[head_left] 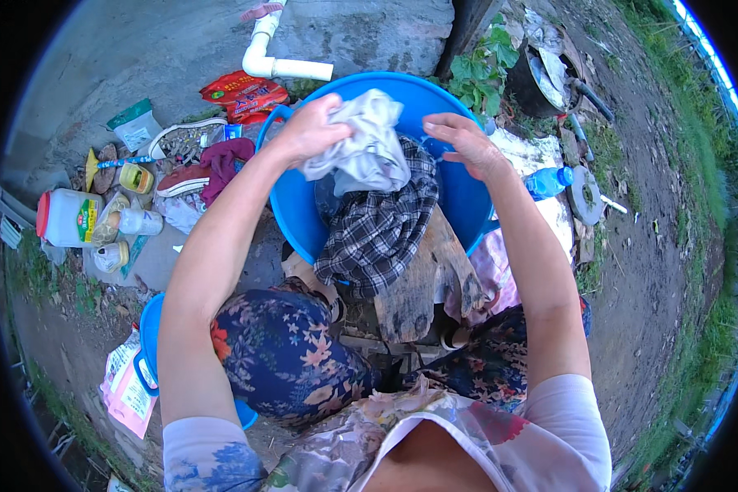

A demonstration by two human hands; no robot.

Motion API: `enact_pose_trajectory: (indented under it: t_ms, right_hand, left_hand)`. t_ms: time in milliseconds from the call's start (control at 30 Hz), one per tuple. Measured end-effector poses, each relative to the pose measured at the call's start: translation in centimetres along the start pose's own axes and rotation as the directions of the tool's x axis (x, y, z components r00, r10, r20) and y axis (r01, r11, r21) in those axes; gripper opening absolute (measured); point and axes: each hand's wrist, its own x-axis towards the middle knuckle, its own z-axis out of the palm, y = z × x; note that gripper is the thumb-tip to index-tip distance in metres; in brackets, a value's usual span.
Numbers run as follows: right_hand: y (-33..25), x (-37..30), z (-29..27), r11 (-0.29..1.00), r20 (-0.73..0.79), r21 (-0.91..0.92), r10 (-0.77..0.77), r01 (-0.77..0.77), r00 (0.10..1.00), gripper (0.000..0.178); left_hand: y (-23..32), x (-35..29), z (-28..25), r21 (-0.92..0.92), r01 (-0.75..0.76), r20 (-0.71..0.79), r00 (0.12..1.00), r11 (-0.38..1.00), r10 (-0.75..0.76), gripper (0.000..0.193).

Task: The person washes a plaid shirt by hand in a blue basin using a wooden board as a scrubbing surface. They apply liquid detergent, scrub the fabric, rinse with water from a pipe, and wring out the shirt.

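My left hand (313, 129) is closed on a bunched pale grey-white cloth (371, 135) above a large blue tub (291, 209). Over the tub's right side, my right hand (470, 146) hangs with fingers apart, holding nothing. A dark plaid garment (379, 234) is draped from the tub over its near rim, partly under the pale cloth. It lies on a worn wooden board (414, 291) that leans out of the tub toward me. What else sits inside the tub is mostly hidden by the cloths.
A white pipe (291, 69) juts from the wall behind the tub. Left lie a red bag (246, 94), a shoe (184, 180) and a white jug with red lid (70, 217). Right are a blue-capped bottle (547, 182), a grey ring (585, 195) and a dark bucket (537, 82).
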Motion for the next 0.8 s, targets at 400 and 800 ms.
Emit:
enact_pose_trajectory:
  t_ms: [400, 800]
  right_hand:
    - [5.0, 5.9, 2.9, 0.666, -0.033, -0.745, -0.108, 0.047, 0.994, 0.061]
    - [4.3, 2.4, 5.2, 0.735, -0.020, -0.658, -0.232, 0.162, 0.973, 0.047]
  left_hand:
    - [-5.0, -1.3, 9.5, 0.394, -0.243, -0.010, 0.963, 0.887, 0.268, 0.075]
    - [-2.8, -6.2, 11.5, 0.374, 0.178, 0.231, 0.933, 0.910, -0.277, 0.118]
